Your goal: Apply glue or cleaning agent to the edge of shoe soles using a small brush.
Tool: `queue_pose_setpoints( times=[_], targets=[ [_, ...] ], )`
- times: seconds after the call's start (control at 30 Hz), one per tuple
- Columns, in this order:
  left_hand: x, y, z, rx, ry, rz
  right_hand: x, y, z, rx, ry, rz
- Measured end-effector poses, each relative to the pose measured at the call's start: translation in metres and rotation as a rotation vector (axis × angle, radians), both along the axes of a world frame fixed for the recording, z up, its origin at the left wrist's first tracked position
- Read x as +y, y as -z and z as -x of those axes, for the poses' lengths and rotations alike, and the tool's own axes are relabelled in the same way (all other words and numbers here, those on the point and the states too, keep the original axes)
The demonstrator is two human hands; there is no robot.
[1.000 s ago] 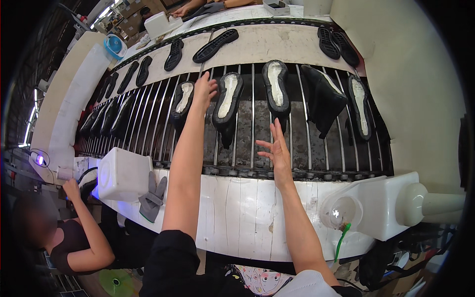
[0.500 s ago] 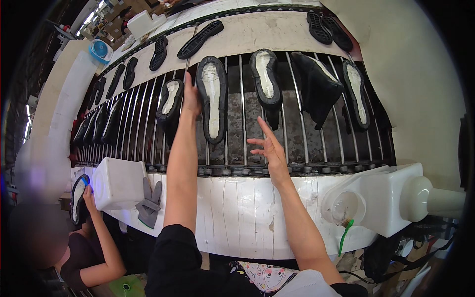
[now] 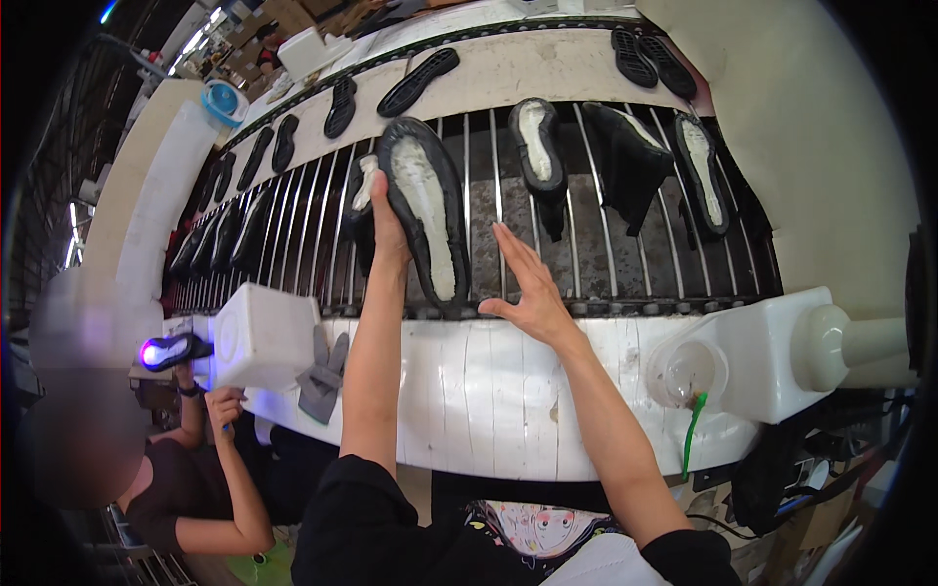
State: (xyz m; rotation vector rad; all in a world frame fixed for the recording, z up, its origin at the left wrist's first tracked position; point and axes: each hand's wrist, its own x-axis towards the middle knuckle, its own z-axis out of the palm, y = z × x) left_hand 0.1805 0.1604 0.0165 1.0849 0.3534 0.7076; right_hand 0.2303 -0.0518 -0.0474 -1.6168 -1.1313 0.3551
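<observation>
My left hand grips a black shoe upper along its left side. The upper lies bottom up, its white sole area facing me, tilted a little over the metal bars. Most of my left fingers are hidden behind it. My right hand hovers just right of its heel end, open, fingers stretched and thumb apart, holding nothing. Another black upper with a white bottom rests partly behind my left hand. Further right on the bars are a short upper, a boot-like upper and a long upper.
Black outsoles lie on the far pale belt. A white box and grey glove sit left on the near ledge. At right stands a white container with a clear cup and green-handled brush. A co-worker works at left.
The upper in my left hand has come nearer and tilted. My right fingers have straightened, closer to its heel end. The co-worker's shoe has moved beside a bright light.
</observation>
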Motion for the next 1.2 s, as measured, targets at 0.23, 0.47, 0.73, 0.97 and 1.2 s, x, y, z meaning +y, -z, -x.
queue_pose_setpoints(
  times=[0.23,0.47,0.73,0.97,1.2],
  targets=[
    [-0.104,-0.122,0.087,-0.338,-0.236,0.094,-0.006,-0.036,0.071,0.026,0.016,-0.439],
    [-0.171,-0.107,0.196,-0.408,0.077,-0.282,-0.098,-0.152,0.098,0.626,-0.368,-0.230],
    [-0.231,-0.061,0.209,-0.309,-0.310,-0.281,-0.220,-0.182,0.060,-0.067,0.237,0.145],
    [-0.248,-0.008,0.231,0.231,-0.414,-0.942,-0.300,-0.058,0.077,-0.078,0.746,0.344],
    [-0.276,-0.043,0.264,0.814,-0.256,-1.520,-0.288,-0.019,0.092,0.366,0.811,-0.048]
  ],
)
